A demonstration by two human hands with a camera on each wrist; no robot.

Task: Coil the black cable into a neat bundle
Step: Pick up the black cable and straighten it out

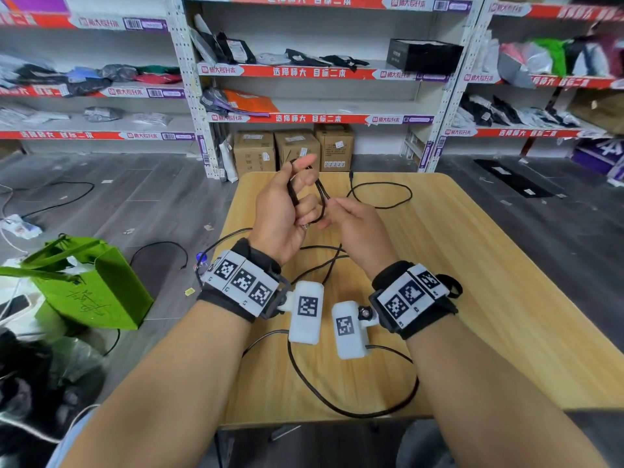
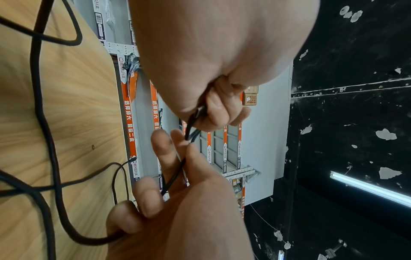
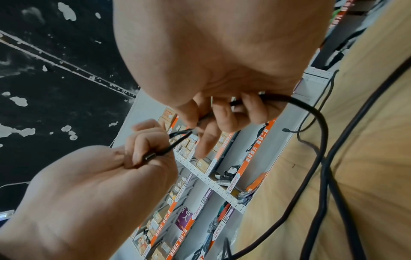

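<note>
Left hand (image 1: 280, 211) holds a small loop of the cable (image 1: 322, 201) upright above the worktop (image 1: 489, 298). Right hand (image 1: 358, 228), just beside it, pinches the strand; the slack trails right and near, so the right hand likely feeds.

I see both forearms reaching up from the bottom of the head view, each wrist wrapped in a black band with white marker tiles. My left hand (image 1: 282, 211) sits just left of centre, raised, thumb side up, index finger stretched out, the other fingers curled round the cable (image 1: 322, 201). My right hand (image 1: 358, 228) sits just beside it at centre, knuckles up, fingertips pinching the same cable.
</note>
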